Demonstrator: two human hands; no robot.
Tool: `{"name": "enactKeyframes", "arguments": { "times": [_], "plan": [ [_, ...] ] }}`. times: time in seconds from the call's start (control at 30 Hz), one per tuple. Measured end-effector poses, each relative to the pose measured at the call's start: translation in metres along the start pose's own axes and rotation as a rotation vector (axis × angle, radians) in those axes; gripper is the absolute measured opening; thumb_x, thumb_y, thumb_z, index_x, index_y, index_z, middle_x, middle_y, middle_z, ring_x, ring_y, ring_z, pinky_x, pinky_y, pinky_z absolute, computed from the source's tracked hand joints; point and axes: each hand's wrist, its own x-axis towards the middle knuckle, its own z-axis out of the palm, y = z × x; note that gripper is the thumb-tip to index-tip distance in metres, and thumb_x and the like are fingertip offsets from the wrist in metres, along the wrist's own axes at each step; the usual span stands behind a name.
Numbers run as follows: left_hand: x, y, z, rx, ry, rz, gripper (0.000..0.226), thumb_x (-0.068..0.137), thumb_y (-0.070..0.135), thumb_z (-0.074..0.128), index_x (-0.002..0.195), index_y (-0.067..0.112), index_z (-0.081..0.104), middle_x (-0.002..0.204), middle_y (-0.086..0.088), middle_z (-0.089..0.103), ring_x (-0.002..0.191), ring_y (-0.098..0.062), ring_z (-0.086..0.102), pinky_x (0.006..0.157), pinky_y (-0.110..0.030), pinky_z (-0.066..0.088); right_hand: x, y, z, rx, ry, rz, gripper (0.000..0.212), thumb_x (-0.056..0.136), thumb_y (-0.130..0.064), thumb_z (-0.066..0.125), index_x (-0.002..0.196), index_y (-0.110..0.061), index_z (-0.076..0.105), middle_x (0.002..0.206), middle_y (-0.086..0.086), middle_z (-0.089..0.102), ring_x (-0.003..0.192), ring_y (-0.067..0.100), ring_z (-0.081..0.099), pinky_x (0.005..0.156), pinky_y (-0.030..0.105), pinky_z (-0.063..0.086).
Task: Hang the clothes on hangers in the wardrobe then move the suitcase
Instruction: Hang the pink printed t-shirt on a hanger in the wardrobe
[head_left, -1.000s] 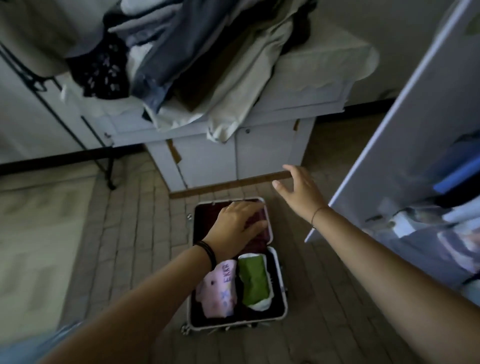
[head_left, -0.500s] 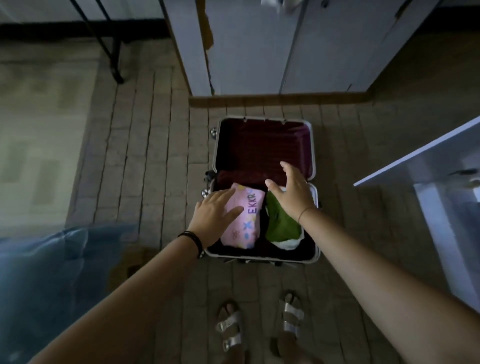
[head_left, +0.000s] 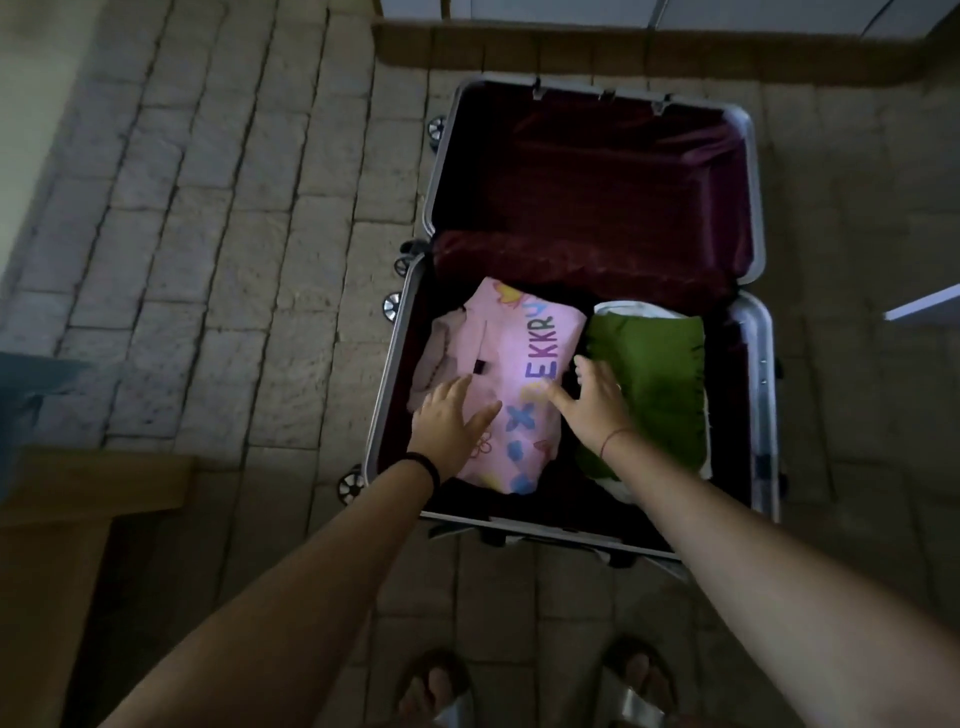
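An open silver-rimmed suitcase (head_left: 748, 322) with dark red lining lies flat on the tiled floor. Its near half holds a folded pink garment (head_left: 524, 353) printed with coloured letters and flowers, and a folded green garment (head_left: 649, 374) lying on something white. My left hand (head_left: 449, 421) rests on the pink garment's near left part, fingers spread. My right hand (head_left: 592, 400) lies with spread fingers across the pink garment's right edge, beside the green one. Neither hand has closed on the cloth. The far half of the case is empty.
A white cabinet base with a wooden plinth (head_left: 623, 47) stands just behind the suitcase. A white wardrobe door corner (head_left: 930, 306) juts in at the right. A wooden piece of furniture (head_left: 62, 499) and blue cloth (head_left: 31, 395) are at the left. My sandalled feet (head_left: 530, 686) stand before the case.
My view has tipped down and closer to the suitcase. Both hands have come down from above the case onto the pink garment; the right hand shifted left off the green one.
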Motion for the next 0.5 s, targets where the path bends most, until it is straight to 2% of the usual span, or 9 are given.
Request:
{"name": "enactKeyframes", "arguments": {
  "times": [0.13,0.2,0.27,0.33,0.4,0.5],
  "plan": [
    [0.047,-0.021,0.027,-0.137,0.002,-0.079,0.077,0.09,0.051,0.05,0.149,0.012,0.019,0.153,-0.013,0.025,0.14,-0.028,0.025,0.112,-0.042,0.024,0.041,0.025,0.036,0.049,-0.018,0.053,0.057,0.082,-0.052,0.061,0.111,-0.004,0.056,0.118,0.017,0.053,0.111,0.033,0.053,0.095,0.041,0.044],
    [0.064,-0.026,0.033,-0.258,0.014,-0.126,0.077,0.089,0.05,0.052,0.147,0.01,0.022,0.15,-0.014,0.032,0.137,-0.028,0.032,0.11,-0.039,0.029,0.053,0.027,0.046,0.137,0.007,0.06,0.052,0.079,-0.051,0.066,0.099,-0.004,0.058,0.112,0.016,0.055,0.106,0.032,0.055,0.091,0.041,0.046],
    [0.074,-0.028,0.037,-0.326,0.038,-0.165,0.072,0.088,0.051,0.054,0.141,0.008,0.03,0.143,-0.014,0.041,0.13,-0.029,0.041,0.105,-0.036,0.034,0.058,0.024,0.05,0.189,0.106,0.017,0.044,0.076,-0.044,0.071,0.09,-0.005,0.057,0.108,0.014,0.052,0.101,0.03,0.055,0.089,0.039,0.045],
    [0.078,-0.028,0.04,-0.388,0.063,-0.171,0.065,0.088,0.049,0.056,0.134,0.006,0.038,0.135,-0.016,0.049,0.124,-0.029,0.047,0.096,-0.031,0.037,0.058,0.018,0.051,0.261,0.186,-0.032,0.045,0.074,-0.038,0.075,0.098,-0.006,0.057,0.111,0.012,0.052,0.102,0.025,0.054,0.09,0.036,0.045],
    [0.076,-0.026,0.039,-0.451,0.069,-0.161,0.063,0.088,0.049,0.056,0.132,0.006,0.041,0.134,-0.015,0.05,0.125,-0.028,0.047,0.094,-0.027,0.035,0.059,0.011,0.053,0.431,0.142,-0.025,0.057,0.072,-0.034,0.078,0.117,-0.01,0.052,0.116,0.006,0.058,0.102,0.019,0.059,0.088,0.035,0.05],
    [0.074,-0.025,0.037,-0.513,0.06,-0.127,0.076,0.086,0.054,0.056,0.144,0.009,0.034,0.143,-0.005,0.043,0.135,-0.022,0.038,0.11,-0.031,0.03,0.062,0.003,0.057,0.757,0.04,0.125,0.075,0.069,-0.035,0.082,0.13,-0.013,0.044,0.115,0.005,0.064,0.095,0.018,0.067,0.075,0.034,0.059]
  ]
}}
